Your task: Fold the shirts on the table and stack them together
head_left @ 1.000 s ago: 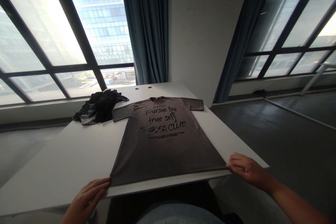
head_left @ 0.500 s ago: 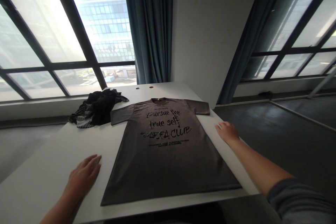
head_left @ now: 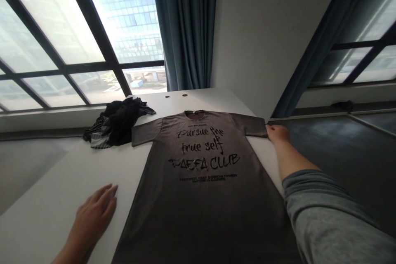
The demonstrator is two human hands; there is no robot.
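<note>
A dark grey-brown T-shirt lies spread flat, front up, with black lettering across the chest and its collar at the far end. My right hand is at the end of the right-side sleeve, fingers closed on the hem; the fingertips show only in part. My left hand holds nothing and is left of the shirt's side, over the white table, its fingers stretched out and apart from the cloth. The shirt's bottom edge runs out of view.
On the white table, a crumpled heap of black and striped clothes lies beside the left-side sleeve. Two small round holes are at the table's far end. Beyond stand windows, a blue curtain and a pale wall pillar.
My right hand has moved forward from beside the shirt to the sleeve's end and closed on it. My view has shifted closer over the shirt. The left hand stays nearly in place.
</note>
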